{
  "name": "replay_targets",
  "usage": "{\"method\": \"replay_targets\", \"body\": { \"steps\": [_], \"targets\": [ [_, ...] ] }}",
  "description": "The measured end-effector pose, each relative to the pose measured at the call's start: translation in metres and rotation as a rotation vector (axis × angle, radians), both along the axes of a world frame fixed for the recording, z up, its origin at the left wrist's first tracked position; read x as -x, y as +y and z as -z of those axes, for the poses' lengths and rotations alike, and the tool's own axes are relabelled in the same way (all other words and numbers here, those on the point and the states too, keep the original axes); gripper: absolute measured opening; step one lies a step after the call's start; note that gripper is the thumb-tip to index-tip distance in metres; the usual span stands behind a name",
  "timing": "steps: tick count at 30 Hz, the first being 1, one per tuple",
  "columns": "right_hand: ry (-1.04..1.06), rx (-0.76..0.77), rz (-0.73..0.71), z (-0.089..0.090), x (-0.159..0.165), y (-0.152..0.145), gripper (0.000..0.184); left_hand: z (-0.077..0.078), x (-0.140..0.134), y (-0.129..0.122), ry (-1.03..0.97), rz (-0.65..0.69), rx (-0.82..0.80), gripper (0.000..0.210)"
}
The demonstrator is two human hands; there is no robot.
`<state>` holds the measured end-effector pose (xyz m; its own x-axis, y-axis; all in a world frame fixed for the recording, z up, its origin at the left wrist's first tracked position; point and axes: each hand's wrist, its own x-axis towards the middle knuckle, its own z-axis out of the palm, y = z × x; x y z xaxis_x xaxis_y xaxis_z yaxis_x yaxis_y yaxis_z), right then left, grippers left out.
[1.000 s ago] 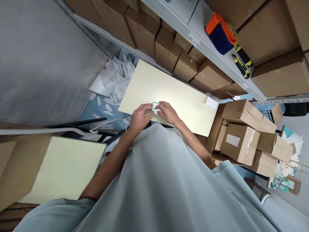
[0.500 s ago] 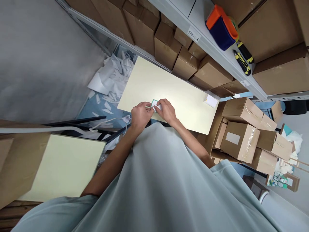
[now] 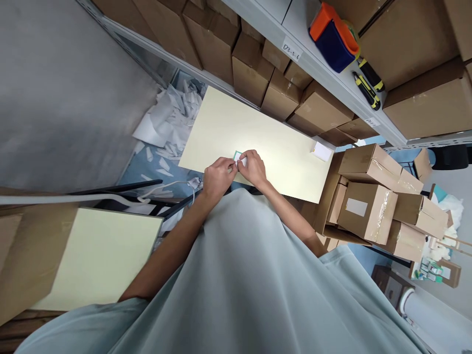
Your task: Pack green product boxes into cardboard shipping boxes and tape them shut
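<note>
A small white piece with a green edge (image 3: 237, 155), like a little card or flat box, is at the near edge of the cream tabletop (image 3: 221, 123). My left hand (image 3: 217, 178) is at its left side, thumb and fingertips pinched together. From the right, my right hand (image 3: 253, 167) curls over the piece and closes on it with thumb and fingers. Both sets of fingertips meet close together there. They cover much of the piece, so its exact kind cannot be made out.
A white block-like item (image 3: 322, 151) lies at the table's right end. Cardboard boxes (image 3: 357, 209) are stacked to the right, with more under the shelf (image 3: 273, 37). Box cutters (image 3: 366, 91) and an orange-blue holder (image 3: 334, 39) sit on it. Paper scraps (image 3: 165, 118) fill the left.
My hands stay at the same spot, with the fingertips drawn slightly closer together over the white piece. The view has shifted a little.
</note>
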<state>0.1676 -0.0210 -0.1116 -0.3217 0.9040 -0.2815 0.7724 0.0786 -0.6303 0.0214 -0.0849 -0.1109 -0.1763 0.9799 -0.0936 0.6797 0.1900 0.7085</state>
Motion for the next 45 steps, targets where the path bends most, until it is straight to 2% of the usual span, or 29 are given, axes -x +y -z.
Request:
{"method": "replay_targets", "body": {
  "steps": [4, 8, 13, 18, 22, 25, 28, 32, 36, 39, 41, 45],
  "targets": [
    [0.104, 0.038, -0.015, 0.007, -0.011, 0.004, 0.016, 0.000, 0.005, -0.001, 0.042, 0.069, 0.017, 0.022],
    [0.360, 0.112, 0.044, 0.019, -0.035, 0.002, 0.026, -0.004, 0.015, -0.003, 0.012, 0.077, 0.019, 0.022],
    [0.570, 0.307, 0.222, 0.037, -0.063, -0.011, 0.052, -0.007, 0.010, -0.001, -0.122, -0.010, 0.043, 0.035],
    [0.640, 0.455, 0.248, 0.045, -0.071, -0.018, 0.067, 0.004, 0.006, 0.012, -0.229, -0.097, 0.133, 0.047],
    [0.700, 0.567, 0.285, 0.050, -0.072, -0.014, 0.069, 0.014, 0.007, 0.018, -0.325, -0.105, 0.208, 0.057],
    [0.747, 0.604, 0.289, 0.054, -0.073, -0.006, 0.062, 0.017, 0.001, 0.019, -0.370, -0.054, 0.270, 0.067],
    [0.759, 0.604, 0.277, 0.056, -0.077, 0.003, 0.056, 0.016, -0.009, 0.018, -0.331, -0.014, 0.256, 0.061],
    [0.687, 0.646, 0.240, 0.050, -0.090, 0.010, 0.054, 0.013, -0.015, 0.022, -0.352, 0.053, 0.218, 0.061],
    [0.633, 0.650, 0.234, 0.040, -0.102, 0.009, 0.058, 0.013, -0.006, 0.035, -0.420, 0.218, 0.234, 0.060],
    [0.586, 0.622, 0.225, 0.031, -0.102, 0.007, 0.061, 0.016, 0.001, 0.046, -0.452, 0.285, 0.273, 0.058],
    [0.495, 0.546, 0.186, 0.021, -0.099, 0.005, 0.057, 0.018, 0.004, 0.052, -0.467, 0.291, 0.282, 0.055],
    [0.199, 0.201, 0.021, -0.007, -0.090, -0.001, 0.052, 0.024, 0.010, 0.061, -0.559, 0.329, 0.297, 0.053]
  ]
}}
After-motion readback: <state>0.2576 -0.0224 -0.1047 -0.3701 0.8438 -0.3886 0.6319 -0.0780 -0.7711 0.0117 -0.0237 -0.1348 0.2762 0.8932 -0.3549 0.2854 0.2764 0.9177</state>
